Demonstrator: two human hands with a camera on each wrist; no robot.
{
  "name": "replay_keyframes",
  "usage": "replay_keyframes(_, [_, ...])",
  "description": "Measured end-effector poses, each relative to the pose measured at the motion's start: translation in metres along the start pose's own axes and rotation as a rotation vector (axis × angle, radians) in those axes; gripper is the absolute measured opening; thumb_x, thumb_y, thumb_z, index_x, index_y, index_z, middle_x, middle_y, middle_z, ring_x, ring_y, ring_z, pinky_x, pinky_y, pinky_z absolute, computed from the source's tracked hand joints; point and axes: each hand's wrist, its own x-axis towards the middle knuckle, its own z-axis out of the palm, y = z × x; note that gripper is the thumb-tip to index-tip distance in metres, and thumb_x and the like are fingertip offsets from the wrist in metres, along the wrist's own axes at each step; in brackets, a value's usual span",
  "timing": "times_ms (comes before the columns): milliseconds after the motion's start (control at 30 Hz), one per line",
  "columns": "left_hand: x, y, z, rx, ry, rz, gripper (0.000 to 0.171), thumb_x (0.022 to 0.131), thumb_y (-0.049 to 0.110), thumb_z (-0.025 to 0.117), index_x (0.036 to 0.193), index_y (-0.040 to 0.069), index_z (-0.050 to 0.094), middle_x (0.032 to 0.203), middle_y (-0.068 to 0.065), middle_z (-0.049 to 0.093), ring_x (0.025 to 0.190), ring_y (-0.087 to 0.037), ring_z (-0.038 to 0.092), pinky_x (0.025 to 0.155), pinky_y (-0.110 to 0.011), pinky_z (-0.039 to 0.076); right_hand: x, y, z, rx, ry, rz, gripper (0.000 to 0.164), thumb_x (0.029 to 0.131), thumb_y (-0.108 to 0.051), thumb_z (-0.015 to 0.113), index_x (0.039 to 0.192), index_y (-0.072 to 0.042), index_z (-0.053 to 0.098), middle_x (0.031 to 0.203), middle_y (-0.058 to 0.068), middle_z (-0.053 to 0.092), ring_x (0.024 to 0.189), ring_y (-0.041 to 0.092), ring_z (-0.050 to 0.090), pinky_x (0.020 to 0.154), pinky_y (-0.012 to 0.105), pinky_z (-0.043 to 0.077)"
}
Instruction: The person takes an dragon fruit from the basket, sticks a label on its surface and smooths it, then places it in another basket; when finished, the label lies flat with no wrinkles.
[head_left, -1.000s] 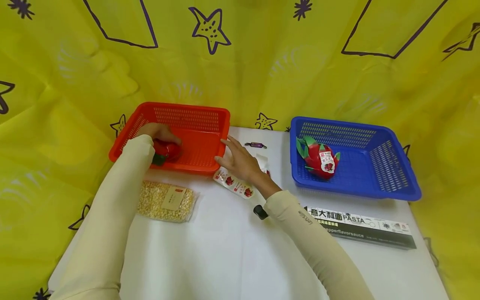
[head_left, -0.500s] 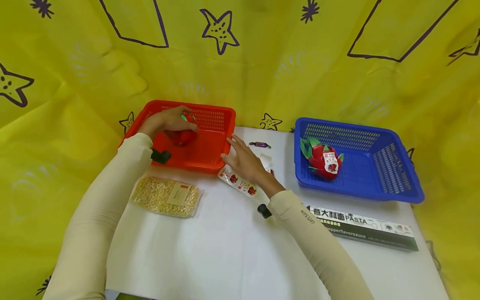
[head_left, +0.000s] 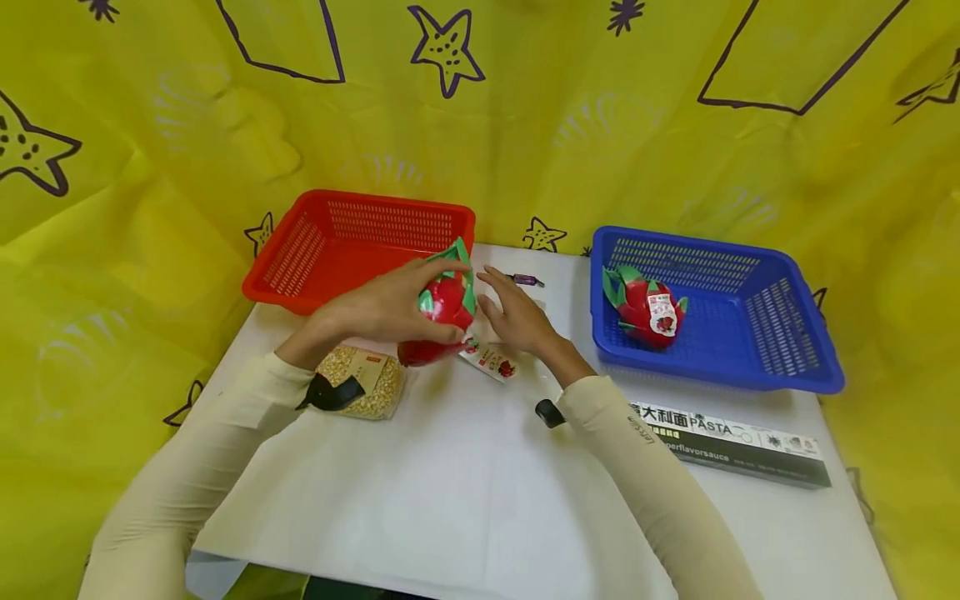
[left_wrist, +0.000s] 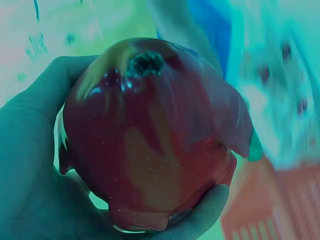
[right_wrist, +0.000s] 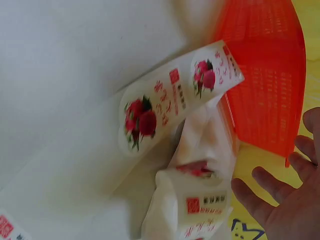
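Observation:
My left hand (head_left: 378, 307) grips a red dragon fruit (head_left: 448, 304) with green leaf tips, above the table in front of the red basket (head_left: 360, 267). In the left wrist view the fruit (left_wrist: 155, 130) fills the middle, thumb and fingers curled round its sides. My right hand (head_left: 519, 318) holds nothing; its fingers are spread beside the fruit. Below the right hand lies a strip of stickers (head_left: 491, 362) printed with dragon fruit. The right wrist view shows the strip (right_wrist: 105, 145) partly curled, with open fingers (right_wrist: 272, 184) at the right edge.
The blue basket (head_left: 720, 367) at the right holds another dragon fruit (head_left: 651, 312) with a white label. A bag of yellow grains (head_left: 382, 392) lies partly behind my left wrist. A pasta box (head_left: 742, 450) lies front right. A purple wrapped candy (head_left: 527, 280) sits between the baskets.
My left hand has lifted the dragon fruit out of the red basket and carried it right and toward me. My right hand has left the red basket's rim and shifted slightly right.

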Motion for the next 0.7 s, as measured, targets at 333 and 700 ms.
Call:
replay_keyframes(333, [-0.012,0.008,0.079,-0.002,-0.095,0.016,0.083,0.084,0.046,0.084,0.157,0.041,0.044,0.147,-0.009,0.049,0.113,-0.024,0.063,0.078,-0.033,0.062,-0.018,0.025,-0.016,0.004,0.060,0.008,0.046,0.112,-0.018,0.049,0.157,-0.008,0.048,0.166,0.013,0.043,0.144,0.040,0.051,0.118,0.058,0.042])
replay_keyframes(700, [0.017,-0.007,0.118,0.044,-0.119,-0.055,0.088,0.085,0.051,0.083,0.161,0.033,0.042,0.153,-0.016,0.047,0.113,-0.030,0.066,0.089,-0.047,0.060,-0.063,0.012,-0.047,0.019,0.071,-0.027,0.028,0.110,-0.011,0.055,0.132,-0.003,0.069,0.123,0.017,0.074,0.102,0.033,0.072,0.082,0.044,0.061])
